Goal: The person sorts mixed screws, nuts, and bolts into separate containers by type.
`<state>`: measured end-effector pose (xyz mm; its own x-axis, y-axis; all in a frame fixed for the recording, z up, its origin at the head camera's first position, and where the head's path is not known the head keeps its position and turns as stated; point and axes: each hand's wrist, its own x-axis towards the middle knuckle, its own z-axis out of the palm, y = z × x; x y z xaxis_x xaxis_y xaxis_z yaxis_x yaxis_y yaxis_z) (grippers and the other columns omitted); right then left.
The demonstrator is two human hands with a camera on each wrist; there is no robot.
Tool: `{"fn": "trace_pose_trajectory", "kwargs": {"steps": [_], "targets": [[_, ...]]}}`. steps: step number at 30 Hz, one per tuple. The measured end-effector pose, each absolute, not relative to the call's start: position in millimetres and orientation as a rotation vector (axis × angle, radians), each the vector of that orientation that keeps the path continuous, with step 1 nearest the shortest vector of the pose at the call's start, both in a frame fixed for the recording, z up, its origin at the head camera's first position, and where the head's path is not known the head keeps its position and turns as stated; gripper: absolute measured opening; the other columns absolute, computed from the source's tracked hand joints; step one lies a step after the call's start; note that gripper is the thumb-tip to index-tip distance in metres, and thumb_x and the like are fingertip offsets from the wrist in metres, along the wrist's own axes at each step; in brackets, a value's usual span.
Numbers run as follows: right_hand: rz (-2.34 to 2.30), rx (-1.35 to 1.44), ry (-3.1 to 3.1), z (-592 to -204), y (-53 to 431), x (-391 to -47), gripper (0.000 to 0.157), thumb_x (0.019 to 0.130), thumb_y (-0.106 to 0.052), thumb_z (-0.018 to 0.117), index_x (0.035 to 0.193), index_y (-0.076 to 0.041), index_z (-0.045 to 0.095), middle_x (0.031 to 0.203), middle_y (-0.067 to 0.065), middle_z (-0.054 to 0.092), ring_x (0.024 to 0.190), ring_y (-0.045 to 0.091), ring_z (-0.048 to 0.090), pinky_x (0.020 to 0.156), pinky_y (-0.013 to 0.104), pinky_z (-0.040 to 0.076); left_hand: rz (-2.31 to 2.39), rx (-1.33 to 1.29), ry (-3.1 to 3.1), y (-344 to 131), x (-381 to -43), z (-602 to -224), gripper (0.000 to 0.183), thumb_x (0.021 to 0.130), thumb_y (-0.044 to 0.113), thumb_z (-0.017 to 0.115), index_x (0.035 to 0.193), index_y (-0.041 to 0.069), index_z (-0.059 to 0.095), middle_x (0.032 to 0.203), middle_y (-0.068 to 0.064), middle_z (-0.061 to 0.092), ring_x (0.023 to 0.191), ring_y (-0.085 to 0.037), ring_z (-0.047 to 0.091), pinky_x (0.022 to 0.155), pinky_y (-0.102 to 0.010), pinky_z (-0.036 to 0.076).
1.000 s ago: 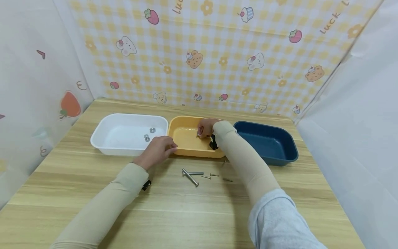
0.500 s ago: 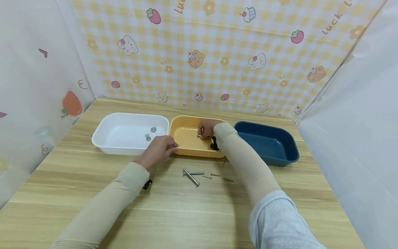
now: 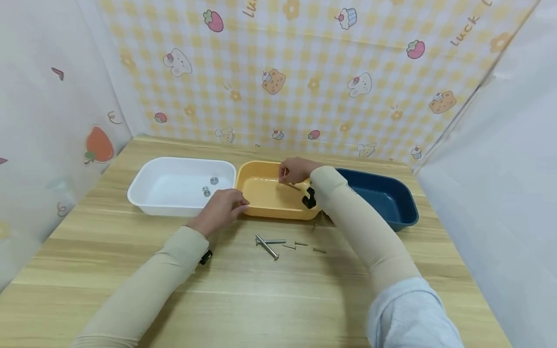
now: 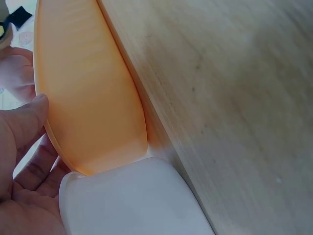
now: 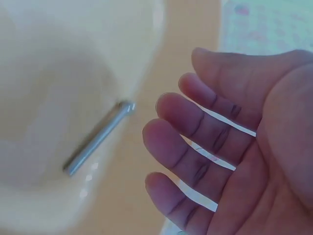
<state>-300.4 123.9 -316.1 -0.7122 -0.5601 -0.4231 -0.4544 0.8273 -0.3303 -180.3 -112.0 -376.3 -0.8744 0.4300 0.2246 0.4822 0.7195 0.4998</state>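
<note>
My left hand (image 3: 221, 210) pinches the near left rim of the yellow tray (image 3: 274, 213), thumb outside and fingers over the edge, beside the white tray (image 4: 132, 200). Over the yellow tray's far right part hovers my right hand (image 3: 299, 170). In the right wrist view its fingers (image 5: 171, 139) are loosely bent, spread apart, with nothing between them. A silver bolt (image 5: 98, 139) lies on the tray's floor just off the fingertips. On the table before the tray, two long bolts (image 3: 267, 247) lie crossed, near several small screws (image 3: 301, 244).
Several metal nuts (image 3: 206, 191) sit in the white tray at the left. A dark blue tray (image 3: 393, 186) stands at the right, partly behind my right forearm. A patterned cloth (image 3: 313, 111) hangs behind the table.
My right hand has let go of the bolt, which now lies in the yellow tray, and has risen slightly up and to the right. The left hand stays on the rim.
</note>
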Motion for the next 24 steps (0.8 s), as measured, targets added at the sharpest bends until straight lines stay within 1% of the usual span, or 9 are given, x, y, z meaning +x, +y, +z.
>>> {"fn": "trace_pose_trajectory", "kwargs": {"steps": [5,8,11,15,18,24], "targets": [[-0.263,-0.859,2.493,-305,124,-282,0.017,0.099,-0.028,0.057,0.102,-0.012,0.062,0.097,0.004,0.061,0.080,0.017,0.056,0.072,0.032,0.047,-0.869,-0.762,-2.806,-112,-180,-375,0.006,0.089,0.012,0.071,0.088,0.006,0.072,0.090,-0.005,0.070,0.086,-0.023,0.065,0.084,-0.042,0.051],[-0.228,-0.929,2.491,-303,123,-268,0.016,0.099,-0.028,0.058,0.101,-0.013,0.062,0.095,0.003,0.060,0.081,0.017,0.054,0.073,0.032,0.046,-0.879,-0.760,-2.800,-112,-180,-376,0.006,0.089,0.011,0.072,0.088,0.006,0.072,0.089,-0.005,0.070,0.086,-0.023,0.065,0.084,-0.042,0.051],[-0.199,-1.001,2.492,-302,121,-252,0.014,0.098,-0.028,0.059,0.100,-0.014,0.063,0.094,0.000,0.060,0.083,0.017,0.055,0.075,0.032,0.046,-0.886,-0.759,-2.798,-112,-180,-377,0.006,0.088,0.011,0.072,0.088,0.005,0.073,0.090,-0.005,0.070,0.086,-0.023,0.065,0.084,-0.042,0.051],[-0.200,-1.097,2.484,-307,119,-232,0.013,0.097,-0.028,0.061,0.098,-0.016,0.064,0.088,-0.003,0.061,0.077,0.014,0.056,0.072,0.029,0.047,-0.889,-0.754,-2.796,-112,-180,-377,0.006,0.088,0.011,0.072,0.088,0.005,0.073,0.090,-0.005,0.070,0.088,-0.024,0.065,0.086,-0.042,0.050],[-0.261,-1.167,2.449,-314,118,-218,0.010,0.097,-0.025,0.062,0.096,-0.015,0.063,0.084,-0.004,0.060,0.074,0.012,0.054,0.069,0.027,0.046,-0.877,-0.762,-2.788,-113,-180,-377,0.006,0.088,0.011,0.072,0.087,0.005,0.073,0.090,-0.006,0.070,0.088,-0.025,0.065,0.085,-0.043,0.050],[-0.315,-1.207,2.428,-330,113,-192,0.006,0.095,-0.021,0.064,0.093,-0.015,0.062,0.079,-0.006,0.057,0.070,0.009,0.051,0.065,0.024,0.045,-0.866,-0.774,-2.778,-113,-181,-377,0.006,0.088,0.011,0.073,0.087,0.005,0.073,0.089,-0.006,0.070,0.086,-0.025,0.065,0.082,-0.043,0.050]]}}
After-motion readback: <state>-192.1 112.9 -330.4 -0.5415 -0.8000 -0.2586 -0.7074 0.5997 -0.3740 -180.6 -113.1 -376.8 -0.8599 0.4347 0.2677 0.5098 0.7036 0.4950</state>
